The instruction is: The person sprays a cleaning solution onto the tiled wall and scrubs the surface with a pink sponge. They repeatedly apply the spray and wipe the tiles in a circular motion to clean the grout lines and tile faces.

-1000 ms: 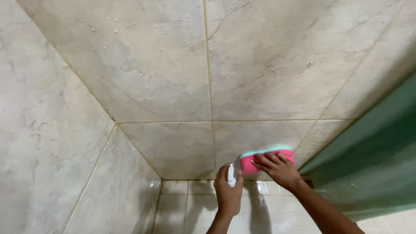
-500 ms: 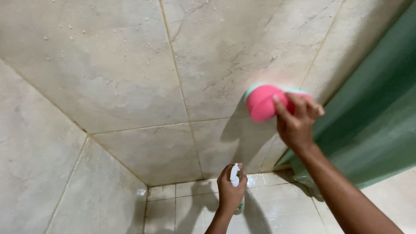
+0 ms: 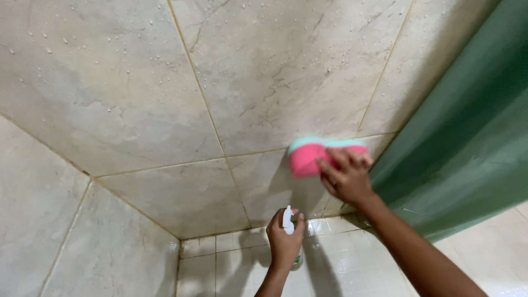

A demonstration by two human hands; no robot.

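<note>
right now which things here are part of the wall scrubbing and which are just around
In use:
- pink and teal sponge, pressed to the tiled wall by the right hand
- white spray bottle, gripped in the left hand

Just around:
- green curtain
- tiled floor

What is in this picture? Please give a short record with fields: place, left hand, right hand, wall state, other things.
place: corner of a tiled room, seen from above
left hand: the left hand grips a spray bottle with a white nozzle, low near the floor tiles
right hand: the right hand presses a pink sponge with a teal layer flat against the wall tiles
wall state: beige marbled tiles with many small water drops
other things: green curtain hanging beside the right hand
</note>
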